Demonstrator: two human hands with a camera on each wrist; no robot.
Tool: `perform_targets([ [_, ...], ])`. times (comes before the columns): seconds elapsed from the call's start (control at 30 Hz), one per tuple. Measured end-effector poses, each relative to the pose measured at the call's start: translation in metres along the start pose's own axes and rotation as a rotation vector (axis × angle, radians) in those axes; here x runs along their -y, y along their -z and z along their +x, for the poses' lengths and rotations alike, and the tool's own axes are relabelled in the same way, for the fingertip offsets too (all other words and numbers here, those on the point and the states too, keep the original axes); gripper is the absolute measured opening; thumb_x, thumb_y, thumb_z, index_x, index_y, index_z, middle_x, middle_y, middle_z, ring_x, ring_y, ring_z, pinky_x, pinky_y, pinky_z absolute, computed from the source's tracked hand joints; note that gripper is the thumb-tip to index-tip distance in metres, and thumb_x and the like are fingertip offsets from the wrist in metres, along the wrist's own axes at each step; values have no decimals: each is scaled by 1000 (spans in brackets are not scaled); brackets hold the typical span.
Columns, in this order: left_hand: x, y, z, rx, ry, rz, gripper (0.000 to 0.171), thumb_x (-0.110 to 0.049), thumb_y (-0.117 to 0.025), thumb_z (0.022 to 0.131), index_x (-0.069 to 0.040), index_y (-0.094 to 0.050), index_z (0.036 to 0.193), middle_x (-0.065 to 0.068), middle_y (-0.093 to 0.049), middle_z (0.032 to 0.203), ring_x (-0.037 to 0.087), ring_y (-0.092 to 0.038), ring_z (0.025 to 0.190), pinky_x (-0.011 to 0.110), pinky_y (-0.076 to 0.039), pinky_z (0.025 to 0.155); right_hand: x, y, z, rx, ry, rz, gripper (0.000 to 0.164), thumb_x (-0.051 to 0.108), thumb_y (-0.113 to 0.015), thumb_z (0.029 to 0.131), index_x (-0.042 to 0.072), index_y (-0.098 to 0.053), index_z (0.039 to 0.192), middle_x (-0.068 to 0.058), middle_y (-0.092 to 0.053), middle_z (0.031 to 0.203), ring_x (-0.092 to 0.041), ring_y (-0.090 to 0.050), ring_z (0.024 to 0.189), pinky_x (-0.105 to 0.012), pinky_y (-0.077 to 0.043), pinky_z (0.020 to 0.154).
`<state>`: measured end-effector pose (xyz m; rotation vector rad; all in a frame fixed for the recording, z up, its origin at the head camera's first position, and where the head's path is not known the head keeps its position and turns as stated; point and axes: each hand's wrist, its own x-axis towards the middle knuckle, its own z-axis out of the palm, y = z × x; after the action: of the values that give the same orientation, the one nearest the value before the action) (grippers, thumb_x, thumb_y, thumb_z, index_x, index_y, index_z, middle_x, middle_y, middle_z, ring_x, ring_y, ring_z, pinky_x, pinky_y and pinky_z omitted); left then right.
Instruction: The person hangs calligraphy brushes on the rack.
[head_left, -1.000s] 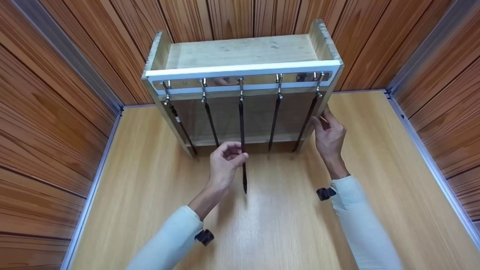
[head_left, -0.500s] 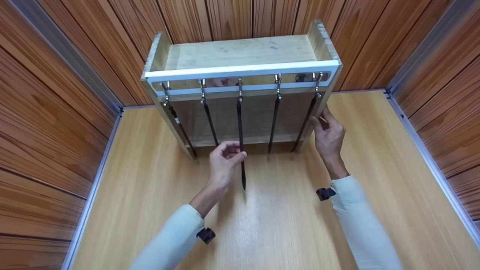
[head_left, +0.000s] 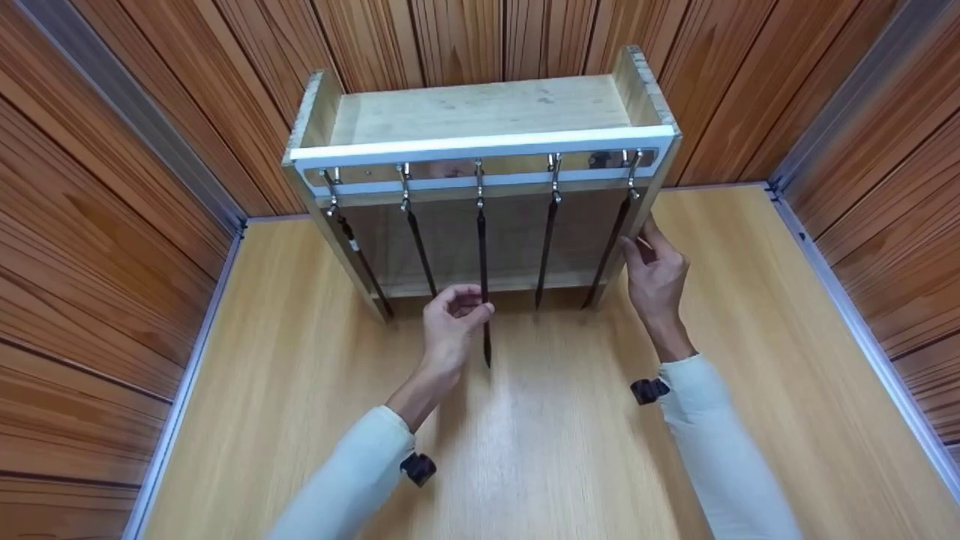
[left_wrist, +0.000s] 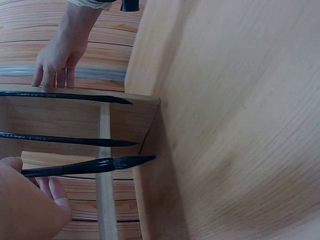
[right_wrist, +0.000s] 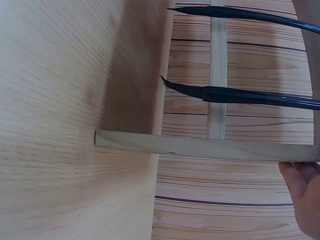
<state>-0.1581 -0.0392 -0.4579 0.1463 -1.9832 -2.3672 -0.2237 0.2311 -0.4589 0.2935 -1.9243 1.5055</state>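
In the head view, my left hand [head_left: 448, 330] pinches the middle calligraphy brush [head_left: 482, 255] between thumb and fingers, low on its dark handle. The brush hangs from a metal hook, bristles down and tilted out toward me. The left wrist view shows its black bristle tip [left_wrist: 134, 161] beyond the hand. My right hand [head_left: 658, 285] touches the right side panel [right_wrist: 200, 148] of the wooden rack with fairly straight fingers [left_wrist: 48, 77]. Two more brushes hang on each side of the held one, such as the far right brush [head_left: 609, 251] nearest my right hand.
A white-framed hook rail [head_left: 480, 138] crosses the rack's front below its top shelf [head_left: 480, 109]. The rack stands on a light wooden tabletop [head_left: 555, 435]. Wood-panelled walls [head_left: 97, 225] rise at the back and both sides. Each wrist wears a small black camera [head_left: 418, 469].
My left hand and the held brush have shifted slightly; the brush's tip has come back a little toward the rack. My right hand stays at the side panel.
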Motion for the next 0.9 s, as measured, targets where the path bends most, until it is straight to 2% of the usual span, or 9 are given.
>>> perform_targets([
  [0.13,2,3,1,2,-7,15,20,10,-71,85,6,-66,105,19,-66,103,23,-63,92,29,-54,82,21,-3,-2,6,-6,-21,45,-12,-62,92,-12,-53,136,-25,-58,132,-36,-60,118,-34,-50,92],
  [0.23,3,5,1,-7,-13,27,19,10,-71,86,6,-67,104,20,-66,104,24,-64,93,29,-54,82,21,-4,-3,11,-8,-28,45,-12,-62,93,-12,-52,136,-27,-58,132,-37,-59,118,-34,-50,92],
  [0.47,2,11,-3,-2,-35,41,18,7,-72,86,7,-67,103,19,-66,105,26,-63,93,27,-53,79,23,-5,-5,1,-39,-53,46,-10,-62,93,-9,-52,138,-21,-59,133,-36,-59,120,-34,-50,92],
  [0.73,-7,24,-11,25,-122,144,15,2,-70,89,5,-67,104,16,-67,102,25,-64,92,27,-53,79,24,-3,-3,12,-42,-67,48,-9,-62,94,-6,-52,140,-19,-59,135,-36,-59,120,-32,-50,92],
  [0.9,-12,32,-14,30,-145,222,13,-2,-66,93,3,-68,105,10,-68,101,25,-63,93,28,-50,79,24,-2,-1,9,-6,-62,46,-10,-64,92,-9,-53,137,-26,-60,129,-41,-62,112,-29,-51,90],
])
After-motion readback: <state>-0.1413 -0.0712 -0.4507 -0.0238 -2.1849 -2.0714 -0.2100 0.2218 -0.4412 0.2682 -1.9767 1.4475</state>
